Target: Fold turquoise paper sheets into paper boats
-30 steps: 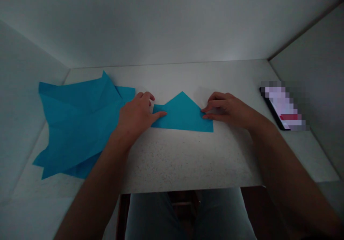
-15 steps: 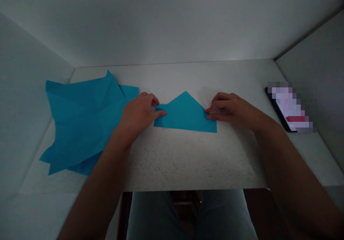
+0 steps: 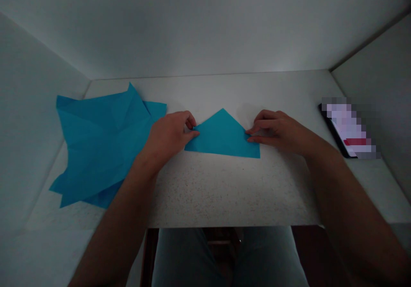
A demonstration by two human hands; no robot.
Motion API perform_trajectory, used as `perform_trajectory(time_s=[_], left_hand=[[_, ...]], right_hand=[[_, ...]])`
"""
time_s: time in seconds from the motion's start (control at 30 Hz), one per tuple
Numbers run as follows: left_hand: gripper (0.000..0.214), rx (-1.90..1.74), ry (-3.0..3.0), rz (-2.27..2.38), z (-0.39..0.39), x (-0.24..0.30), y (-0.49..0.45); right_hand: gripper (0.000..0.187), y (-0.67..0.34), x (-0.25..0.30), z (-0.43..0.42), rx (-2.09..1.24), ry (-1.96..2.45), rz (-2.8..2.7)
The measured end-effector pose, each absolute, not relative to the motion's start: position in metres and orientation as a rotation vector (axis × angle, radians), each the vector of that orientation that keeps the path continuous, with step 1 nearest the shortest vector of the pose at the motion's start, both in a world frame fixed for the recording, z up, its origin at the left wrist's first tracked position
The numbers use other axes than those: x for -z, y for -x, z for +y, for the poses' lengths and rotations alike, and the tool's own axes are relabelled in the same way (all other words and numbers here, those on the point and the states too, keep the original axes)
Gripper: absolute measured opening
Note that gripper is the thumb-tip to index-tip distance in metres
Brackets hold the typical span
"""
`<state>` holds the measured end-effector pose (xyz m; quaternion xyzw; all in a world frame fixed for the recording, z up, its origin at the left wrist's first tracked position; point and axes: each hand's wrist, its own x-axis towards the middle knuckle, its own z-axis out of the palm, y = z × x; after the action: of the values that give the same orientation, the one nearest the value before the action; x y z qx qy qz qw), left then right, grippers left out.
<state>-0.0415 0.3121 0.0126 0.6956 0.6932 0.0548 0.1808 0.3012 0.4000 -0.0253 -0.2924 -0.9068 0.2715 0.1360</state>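
Note:
A folded piece of blue paper (image 3: 223, 135) lies on the white table in front of me, with a peak at the top and a long straight edge towards me. My left hand (image 3: 173, 135) pinches its left side between thumb and fingers, where the small fold is mostly hidden by the fingertips. On the opposite side, my right hand (image 3: 274, 130) has thumb and fingers closed on the right edge of the same paper, beside a small folded corner.
Large creased blue sheets (image 3: 99, 141) lie in a loose pile at the left, partly under my left forearm. A phone (image 3: 337, 133) with a lit, blurred screen rests at the right. White walls enclose the table (image 3: 231, 192) at back and sides.
The left fingers have moved slightly inward, and the flap that stuck out at the paper's left corner is now folded in under them. My right hand keeps its place.

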Motion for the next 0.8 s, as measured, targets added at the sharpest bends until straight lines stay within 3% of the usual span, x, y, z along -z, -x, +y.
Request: perform_trajectory(time_s=[0.2,0.37,0.5,0.8], left_hand=[[0.013,-0.132,-2.011,1.912,0.312,-0.013,0.042],[0.034,-0.15,-2.022,1.895,0.313,-0.011,0.047],[0.018,-0.236,-1.957,1.854,0.313,-0.007,0.049],[0.023,-0.153,-1.821,1.879,0.318,-0.002,0.052]], right_hand=[[0.033,-0.301,0.025,0.399,-0.813,0.866,-2.615],[0.03,-0.299,0.024,0.399,-0.826,0.856,-2.612],[0.033,-0.297,0.024,0.399,-0.825,0.859,-2.598],[0.034,-0.297,0.026,0.396,-0.764,1.081,-2.558]])
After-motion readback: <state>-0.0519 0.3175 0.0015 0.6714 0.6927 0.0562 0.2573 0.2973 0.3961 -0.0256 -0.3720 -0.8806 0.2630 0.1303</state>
